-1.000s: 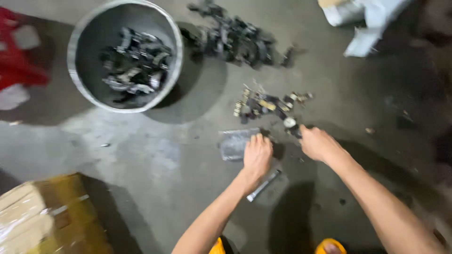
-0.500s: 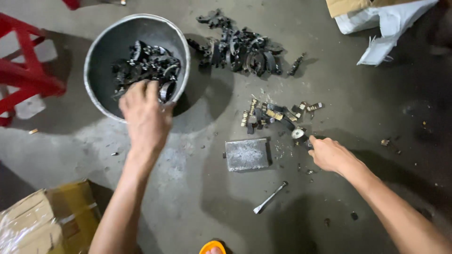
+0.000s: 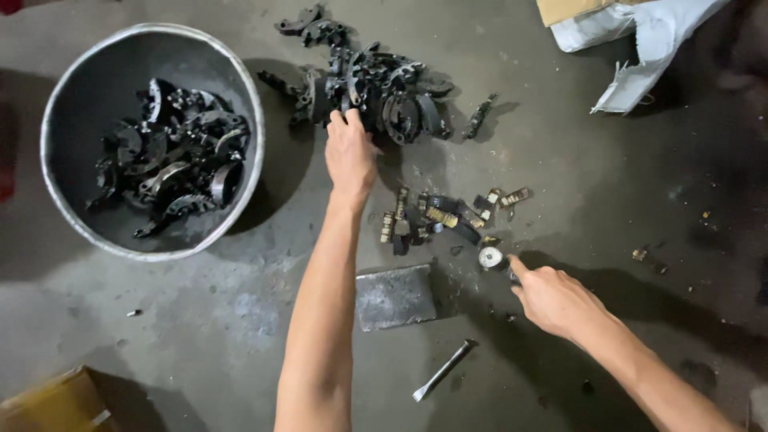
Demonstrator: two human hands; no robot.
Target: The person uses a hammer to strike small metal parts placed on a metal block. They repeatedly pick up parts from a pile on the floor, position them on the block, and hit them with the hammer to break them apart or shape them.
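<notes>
Fingers [image 3: 340,120] now off bucket [image 3: 240,72], on parts pile [image 3: 384,88]

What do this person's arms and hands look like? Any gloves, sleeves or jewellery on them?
Both are bare. The left hand and right hand wear no gloves, and no rings, watch or wristband show. Both forearms are uncovered as far as the picture's edge, so no sleeve is in view. The fingers look smudged with dark grime.

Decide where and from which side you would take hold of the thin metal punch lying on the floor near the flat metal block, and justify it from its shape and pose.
Probably the middle of the metal punch, pinched across its narrow width from above. It lies flat and slanted on the floor, apart from the metal block, with bare floor along both long sides, so fingers can close there. The right hand is nearest.
</notes>
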